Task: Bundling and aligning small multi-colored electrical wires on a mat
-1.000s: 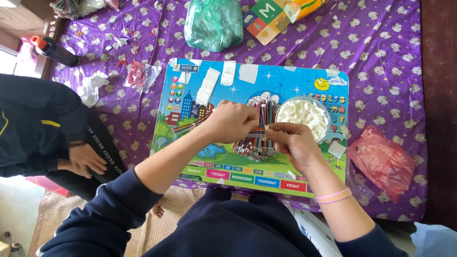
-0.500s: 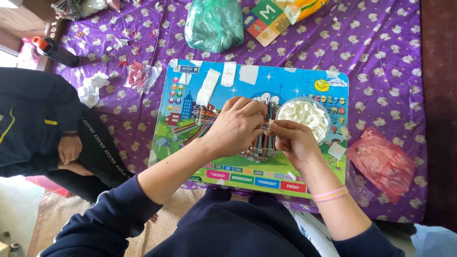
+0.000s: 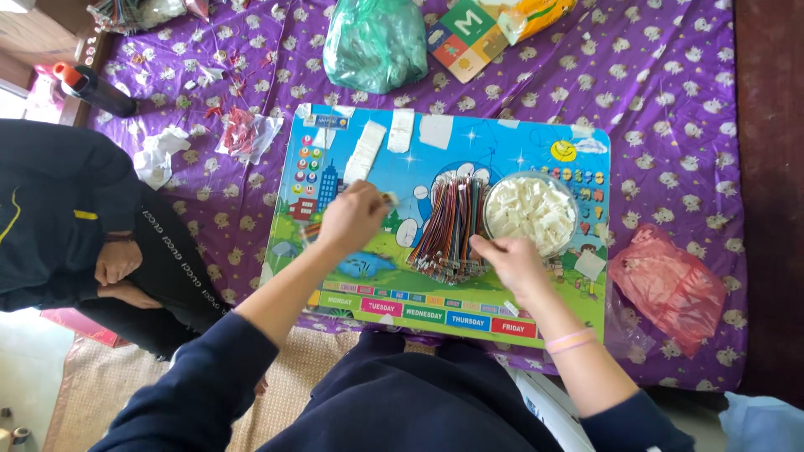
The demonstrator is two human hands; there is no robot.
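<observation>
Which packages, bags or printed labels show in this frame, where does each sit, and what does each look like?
Green crumpled plastic bag: top centre, on the purple cloth.
Red crumpled plastic bag: right of the cartoon board.
Small clear packet with red bits: left of the board's top corner.
Square picture cards, green and orange: top, beside the green bag.
Coloured label strip: along the board's near edge.

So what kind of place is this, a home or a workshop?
Probably a home used for small piecework: a purple patterned cloth, a child's cartoon lap table carrying a bundle of coloured wires, and a bowl of white pieces.
</observation>
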